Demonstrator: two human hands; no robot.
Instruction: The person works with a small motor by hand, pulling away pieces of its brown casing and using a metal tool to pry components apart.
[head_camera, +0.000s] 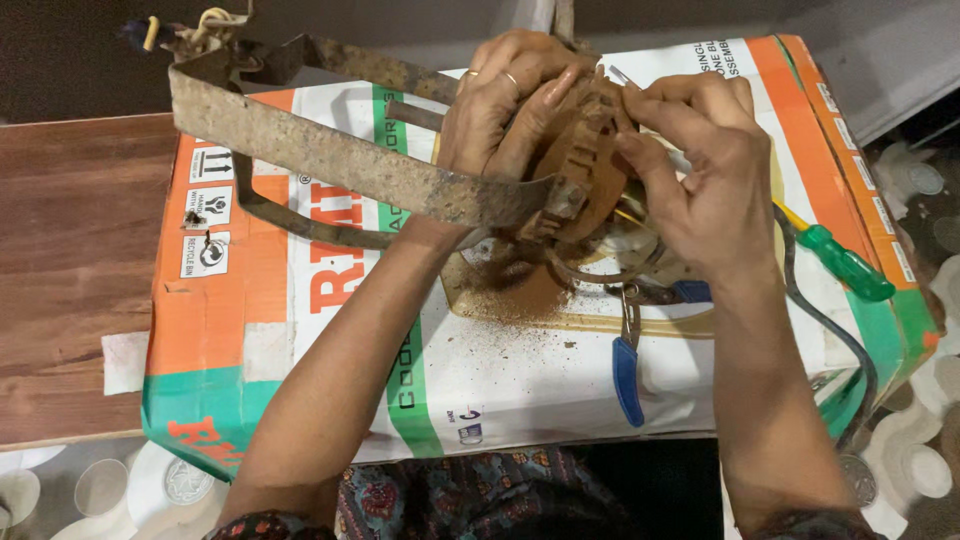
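Both hands (600, 150) grip rusty motor (580, 165) (over box (480, 390)).

Two bare forearms, no sleeves reaching the wrists; left hand (510, 105) wears two thin rings, one gold-toned, one silver-toned; right hand (700, 180) shows no rings; nails short, unpainted; at bottom edge dark teal clothing (450, 500) with small red-brown floral print, patterned sleeve edges near both elbows

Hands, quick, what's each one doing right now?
Left hand: closed around the rusty motor part, gripping it from behind.
Right hand: fingertips pinched on the front of the same part; nothing else held.
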